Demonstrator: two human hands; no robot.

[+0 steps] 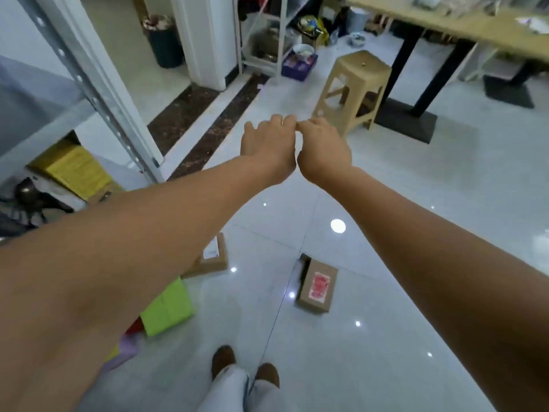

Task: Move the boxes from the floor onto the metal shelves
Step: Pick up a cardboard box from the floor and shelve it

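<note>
Both arms stretch out in front of me at chest height. My left hand (267, 144) and my right hand (322, 147) meet at the fingertips, fingers curled, with no box in either. On the white tiled floor below lie a brown cardboard box with a red label (318, 288), a second brown box (212, 261) partly hidden by my left forearm, and a lime green box (167, 307) beside red and purple items. The metal shelf (89, 75) stands at the left; a yellow box (75, 168) sits on its low level.
A tan plastic stool (353, 84) stands ahead beside a wooden table (445, 22) on black legs. A dark bin (163, 40), a white rack and clutter with a purple box (298, 65) fill the far side. My feet (245, 364) are at the bottom.
</note>
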